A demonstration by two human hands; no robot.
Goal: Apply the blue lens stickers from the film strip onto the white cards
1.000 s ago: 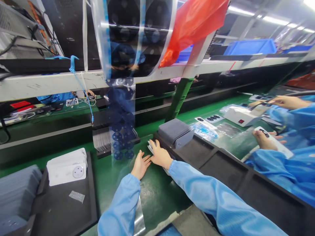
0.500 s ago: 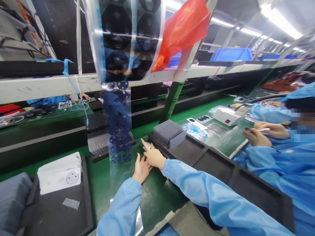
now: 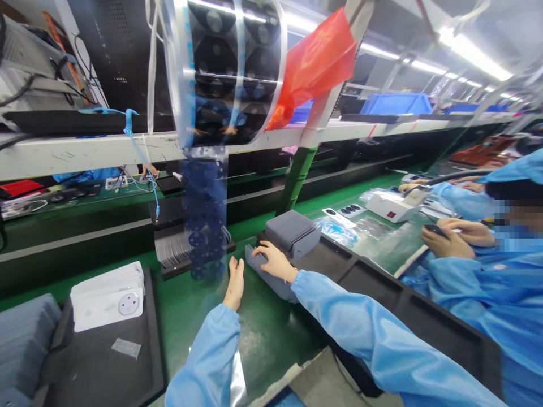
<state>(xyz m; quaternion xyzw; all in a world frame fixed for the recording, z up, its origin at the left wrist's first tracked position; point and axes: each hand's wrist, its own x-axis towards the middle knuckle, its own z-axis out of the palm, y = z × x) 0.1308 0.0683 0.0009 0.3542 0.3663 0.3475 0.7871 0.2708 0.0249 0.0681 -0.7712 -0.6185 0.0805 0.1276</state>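
My right hand (image 3: 275, 262) grips a flat grey panel (image 3: 271, 282) by its upper part, fingers bent over it. The panel is tilted beside the left edge of a long black tray (image 3: 382, 282). My left hand (image 3: 235, 282) is off to the left, fingers stretched upward, with nothing in it. Just left of that hand hangs a clear film strip (image 3: 206, 226) with dark round stickers, coming down from a big roll (image 3: 231, 68). A stack of similar grey panels (image 3: 292, 232) stands in the far end of the tray.
At left, white panels (image 3: 108, 302) lie on a black tray (image 3: 146, 339), beside a grey stack (image 3: 27, 345). More thin plates (image 3: 172, 247) stand behind the film. A green-taped post (image 3: 299, 178) rises behind the tray. On the right, a co-worker's hands (image 3: 449, 240) hold a dark object.
My hands have moved apart, the left leftward and the right slightly rightward. The panel under my right hand now shows its grey face. The co-worker's hands have shifted slightly.
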